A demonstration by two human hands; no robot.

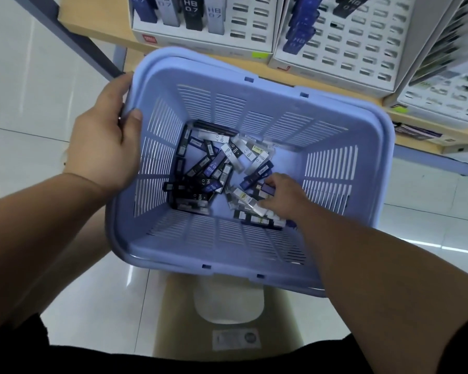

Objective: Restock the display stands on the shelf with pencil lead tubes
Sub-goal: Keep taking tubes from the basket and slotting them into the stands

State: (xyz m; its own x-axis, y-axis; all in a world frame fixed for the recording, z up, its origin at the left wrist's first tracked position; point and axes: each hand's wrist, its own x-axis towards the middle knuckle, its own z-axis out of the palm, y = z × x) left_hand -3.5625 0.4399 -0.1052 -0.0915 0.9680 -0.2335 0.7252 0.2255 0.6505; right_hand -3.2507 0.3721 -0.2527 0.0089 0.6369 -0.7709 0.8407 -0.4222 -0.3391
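The right hand (281,195) is down in the basket (227,238), its fingers curled around a few of the pencil lead tubes (208,168) at the heap's right edge — a blue one and a pale one, as far as I can tell. The left hand (106,147) grips the basket's left rim, thumb inside, steadying it. The tubes lie criss-crossed on the basket floor, so the pick likely goes best by gathering ones that lie parallel and share a colour, not a mixed fistful. Just beyond the basket, the display stands (349,44) on the shelf (335,83) show many open slots — the tubes already there stand label outward, grouped by colour.
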